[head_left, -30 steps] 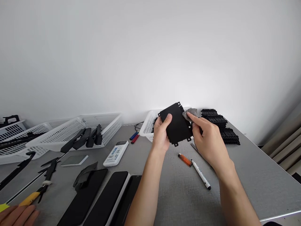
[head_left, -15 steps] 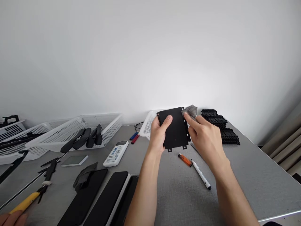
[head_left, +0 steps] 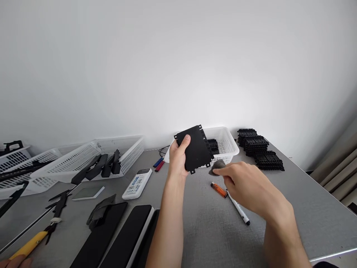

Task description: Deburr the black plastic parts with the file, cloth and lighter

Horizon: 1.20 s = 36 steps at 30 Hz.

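Observation:
My left hand (head_left: 178,158) grips a flat black plate (head_left: 196,147) with small mounting tabs and holds it tilted above the grey table (head_left: 212,230). My right hand (head_left: 245,186) hangs lower, to the right of the plate, and pinches a small grey pad (head_left: 217,166) just under the plate's lower right corner. An orange lighter (head_left: 219,189) and a white marker (head_left: 239,209) lie on the table under my right hand.
A small white basket (head_left: 227,143) holding black parts stands behind the plate, with stacked black parts (head_left: 259,152) to its right. Larger white baskets (head_left: 83,158), a white remote (head_left: 137,182), black cases (head_left: 122,234) and a yellow-handled tool (head_left: 28,243) lie left. Another person's fingertips (head_left: 15,263) show at bottom left.
My right hand came off the plate's upper right corner and dropped with the grey pad to below the plate. My left hand shifted the plate left and tilted it, uncovering the small basket.

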Tool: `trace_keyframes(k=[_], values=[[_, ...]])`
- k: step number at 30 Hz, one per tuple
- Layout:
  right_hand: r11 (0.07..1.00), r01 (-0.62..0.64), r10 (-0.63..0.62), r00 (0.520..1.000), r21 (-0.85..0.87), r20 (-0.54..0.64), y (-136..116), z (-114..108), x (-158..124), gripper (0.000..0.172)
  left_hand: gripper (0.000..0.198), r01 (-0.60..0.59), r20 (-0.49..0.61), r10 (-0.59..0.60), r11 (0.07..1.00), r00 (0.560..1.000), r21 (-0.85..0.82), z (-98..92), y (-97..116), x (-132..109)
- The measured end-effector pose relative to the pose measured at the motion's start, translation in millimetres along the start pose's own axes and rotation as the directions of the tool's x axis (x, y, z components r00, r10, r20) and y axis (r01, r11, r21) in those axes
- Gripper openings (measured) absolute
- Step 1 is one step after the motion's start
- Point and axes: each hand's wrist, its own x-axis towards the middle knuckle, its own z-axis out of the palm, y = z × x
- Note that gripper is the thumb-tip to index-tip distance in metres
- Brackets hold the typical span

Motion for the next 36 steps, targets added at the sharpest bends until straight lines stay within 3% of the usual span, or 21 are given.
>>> trace_keyframes(k=[2, 4, 6, 8, 11, 14, 19, 23, 26, 28, 30, 32, 36], values=[[0.997, -0.077, 0.076, 0.991, -0.002, -0.112, 3, -3, 1, 0.045, 0.045, -0.018, 0.027, 0.018, 1.000, 0.999, 0.018, -0.8, 0, -1], [0.987, -0.162, 0.160, 0.948, 0.014, -0.275, 6, -4, 3, 0.045, 0.044, -0.019, 0.081, 0.016, 0.999, 0.997, 0.038, 0.2, -1, -4], [0.983, -0.177, 0.184, 0.903, 0.054, -0.388, 6, -3, 8, 0.045, 0.042, 0.000, 0.145, -0.008, 0.999, 0.989, 0.054, 2.9, -2, -8], [0.986, -0.147, 0.164, 0.889, 0.073, -0.428, 4, 1, 14, 0.046, 0.040, 0.022, 0.196, -0.035, 0.997, 0.980, 0.071, 6.3, -2, -12], [0.992, -0.122, 0.125, 0.910, 0.034, -0.396, 2, 10, 24, 0.047, 0.039, 0.037, 0.227, -0.054, 0.996, 0.972, 0.081, 9.4, -1, -16], [0.995, -0.091, 0.075, 0.954, -0.039, -0.291, 0, 14, 29, 0.050, 0.042, 0.050, 0.207, -0.063, 0.996, 0.976, 0.069, 8.5, -1, -15], [0.995, -0.066, 0.060, 0.995, -0.069, -0.086, -5, 8, 13, 0.053, 0.044, 0.011, 0.047, -0.012, 1.000, 0.999, 0.010, 5.5, -4, -7], [0.999, -0.049, 0.048, 0.998, -0.014, -0.048, -7, 0, -4, 0.043, 0.043, 0.039, -0.013, -0.040, 0.998, 0.999, -0.054, 4.8, -4, -1], [0.989, -0.001, 0.043, 0.961, 0.151, -0.274, -6, -5, -4, 0.031, 0.042, 0.046, -0.013, -0.047, 0.997, 0.999, -0.070, 3.5, -5, 1], [0.960, 0.057, 0.084, 0.873, 0.273, -0.480, -4, -7, 1, 0.025, 0.042, 0.032, 0.009, -0.032, 0.998, 0.999, -0.058, 2.1, -7, 1], [0.933, 0.124, 0.111, 0.794, 0.338, -0.598, -2, -7, 7, 0.025, 0.041, 0.030, 0.050, -0.029, 0.999, 0.998, -0.028, 1.0, -9, 0], [0.918, 0.142, 0.128, 0.775, 0.369, -0.618, 0, -4, 13, 0.027, 0.038, 0.031, 0.100, -0.031, 0.999, 0.994, 0.009, 1.0, -9, -3], [0.910, 0.073, 0.184, 0.809, 0.407, -0.558, 5, 5, 25, 0.035, 0.037, 0.017, 0.196, -0.033, 0.996, 0.980, 0.082, 5.7, -5, -11]])
